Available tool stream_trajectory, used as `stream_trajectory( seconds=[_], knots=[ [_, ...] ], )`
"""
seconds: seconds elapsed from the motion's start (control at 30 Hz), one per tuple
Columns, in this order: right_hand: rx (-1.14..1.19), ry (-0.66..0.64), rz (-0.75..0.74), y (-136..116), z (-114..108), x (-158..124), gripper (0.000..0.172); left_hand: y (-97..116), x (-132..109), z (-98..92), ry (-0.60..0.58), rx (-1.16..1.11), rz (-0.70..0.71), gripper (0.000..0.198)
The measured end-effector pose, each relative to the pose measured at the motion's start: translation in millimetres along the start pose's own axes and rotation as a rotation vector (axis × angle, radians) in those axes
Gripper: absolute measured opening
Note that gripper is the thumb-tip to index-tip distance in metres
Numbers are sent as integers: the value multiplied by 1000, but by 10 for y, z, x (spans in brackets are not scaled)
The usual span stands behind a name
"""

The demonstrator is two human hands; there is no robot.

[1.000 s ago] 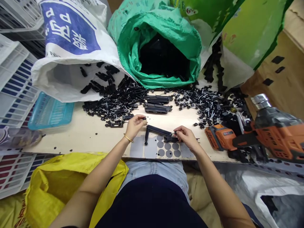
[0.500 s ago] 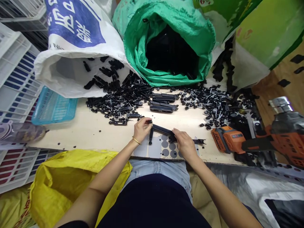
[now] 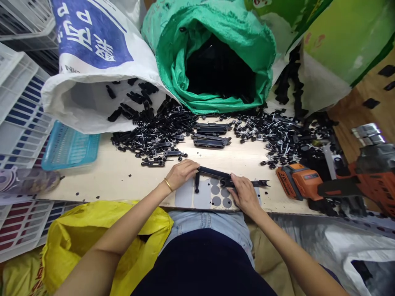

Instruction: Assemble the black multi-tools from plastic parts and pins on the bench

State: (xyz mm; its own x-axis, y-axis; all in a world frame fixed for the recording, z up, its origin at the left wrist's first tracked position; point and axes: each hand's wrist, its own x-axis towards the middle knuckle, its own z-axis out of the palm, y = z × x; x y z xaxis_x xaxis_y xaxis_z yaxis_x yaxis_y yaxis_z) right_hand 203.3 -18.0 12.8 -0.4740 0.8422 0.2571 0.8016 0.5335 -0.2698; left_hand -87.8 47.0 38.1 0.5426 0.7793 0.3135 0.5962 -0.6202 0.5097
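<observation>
A long black plastic bar (image 3: 216,172) with hinged arms lies on the table's front edge, over a grey patch with dark round dots (image 3: 212,196). My left hand (image 3: 182,172) has its fingers curled over the bar's left end, above a short arm that points down. My right hand (image 3: 245,193) presses its fingers on the bar's right part, where a thin arm (image 3: 259,183) sticks out to the right. Two finished black bars (image 3: 211,135) lie stacked behind.
Heaps of small black parts with metal pins (image 3: 154,131) (image 3: 284,135) spread from a white sack (image 3: 92,70) and a green sack (image 3: 216,61). An orange power drill (image 3: 336,181) lies at the right. A blue basket (image 3: 69,146) and a yellow bag (image 3: 92,242) sit left.
My left hand came from the pile's edge onto the bar's left end. My right hand slid a little along the bar, and its right arm now sticks out further.
</observation>
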Motion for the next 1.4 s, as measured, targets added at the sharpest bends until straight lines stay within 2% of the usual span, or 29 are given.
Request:
stream_trajectory(
  seconds=[0.13,0.23,0.37,0.5,0.57,0.63,0.7,0.8,0.87,0.97,1.03,1.13,1.2,1.3,1.4],
  knots=[
    [-94,46,10,59,137,-25,68,-32,119,2,-157,27,-63,12],
    [-96,41,4,94,178,9,69,-41,166,32,-227,32,-138,11],
    [-36,22,-27,174,146,14,66,-9,165,-21,-297,20,-206,9],
    [-27,34,-101,228,99,-2,63,107,250,-111,-456,78,-196,13],
    [-38,32,-123,222,97,5,62,182,362,-66,-545,157,-168,30],
    [-43,9,-128,207,99,27,58,250,492,57,-613,195,-117,43],
    [-25,-25,-116,199,81,59,54,301,587,204,-649,177,-60,42],
    [52,-44,-94,196,-19,105,50,358,593,310,-616,150,-67,26],
    [105,75,18,169,-127,128,49,418,511,266,-551,104,-139,19],
    [300,449,470,37,-284,188,51,613,333,150,-441,-50,-306,16],
    [638,573,735,-116,-353,274,46,813,219,141,-387,-115,-385,17],
    [1225,496,907,-380,-403,465,38,1132,78,280,-338,-108,-401,19],
    [1434,485,981,-524,-416,594,39,1304,4,420,-284,-111,-431,24],
    [1490,562,1036,-633,-418,728,44,1444,-61,578,-194,-134,-552,28],
    [1451,557,1032,-616,-416,778,46,1430,-63,602,-189,-167,-597,27]
  ],
)
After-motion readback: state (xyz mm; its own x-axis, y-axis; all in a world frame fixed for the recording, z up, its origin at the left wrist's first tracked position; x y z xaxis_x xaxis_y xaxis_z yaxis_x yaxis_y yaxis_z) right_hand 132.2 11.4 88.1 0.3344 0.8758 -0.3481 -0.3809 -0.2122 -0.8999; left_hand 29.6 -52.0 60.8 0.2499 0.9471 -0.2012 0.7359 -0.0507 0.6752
